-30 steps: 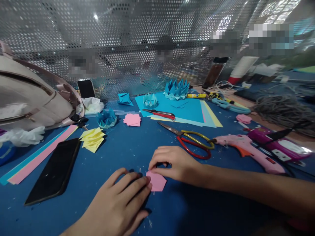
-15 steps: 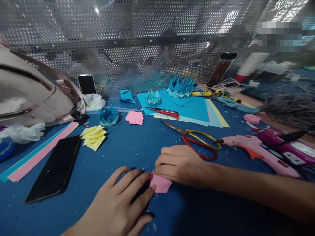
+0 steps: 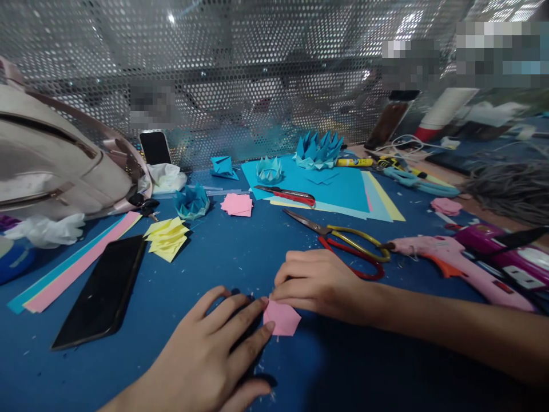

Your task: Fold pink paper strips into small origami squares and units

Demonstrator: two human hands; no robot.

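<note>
1. Behind everything stands a perforated metal screen [image 3: 240,74], and in front of it lies the blue table [image 3: 206,269], covered with small paper scraps.
2. At the far left rests a beige bag [image 3: 55,166]; near it, on the left side, a black phone [image 3: 103,292] lies flat beside long paper strips [image 3: 72,266].
3. Far in the middle there are blue paper sheets [image 3: 330,191] with folded blue paper flowers [image 3: 318,150], and to the right a pink glue gun [image 3: 450,260].
4. Between the sheets and the hands lie the scissors [image 3: 343,246], just beyond the right hand; they should stay apart from the folding place.
5. The left hand [image 3: 206,355] lies flat on the table, fingers stretched, and its fingertips [image 3: 269,326] press the left edge of the pink paper piece [image 3: 283,319]. It grasps nothing; it only pins.
6. The right hand [image 3: 319,283] is curled, and its fingertips press on the far edge of the same piece; whether it pinches the paper or only presses, I cannot tell.
7. The pink paper piece is at the near middle of the table, between both hands, lying flat.
8. To fold well, I judge that the left fingertips must hold the piece firm while the right ones run along the crease with even pressure, so the edges meet exactly.
</note>
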